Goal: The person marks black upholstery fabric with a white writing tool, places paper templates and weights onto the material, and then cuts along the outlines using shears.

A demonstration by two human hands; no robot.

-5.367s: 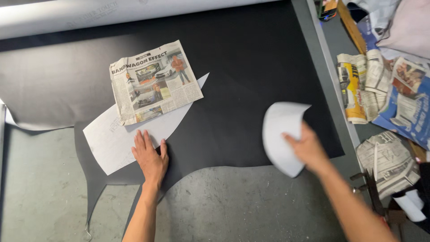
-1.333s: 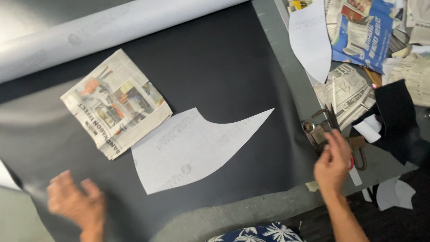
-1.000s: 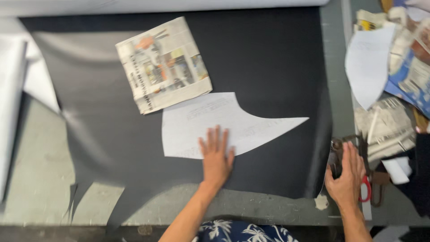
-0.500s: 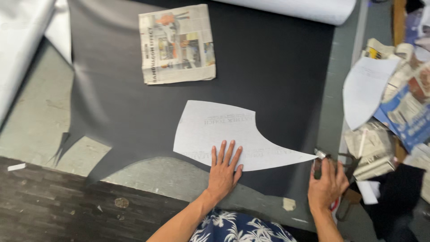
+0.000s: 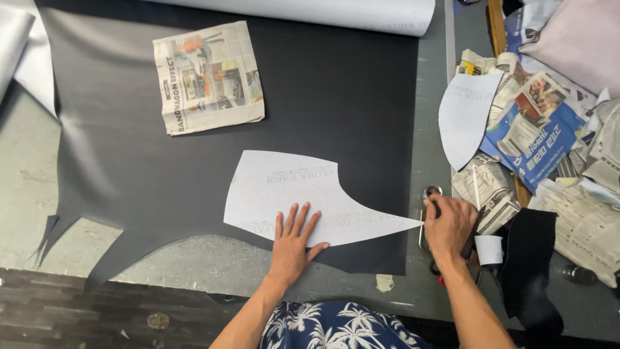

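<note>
The left hand [image 5: 292,242] lies flat, fingers spread apart, pressing the lower edge of a white paper pattern [image 5: 300,197] onto a black sheet [image 5: 194,161] on the surface [image 5: 26,187]. A folded newspaper [image 5: 208,76] rests well above that grip. To its right, just past the pattern's pointed tip, the right hand [image 5: 449,223] is closed around a metal scissors handle [image 5: 429,194] at the sheet's edge.
</note>
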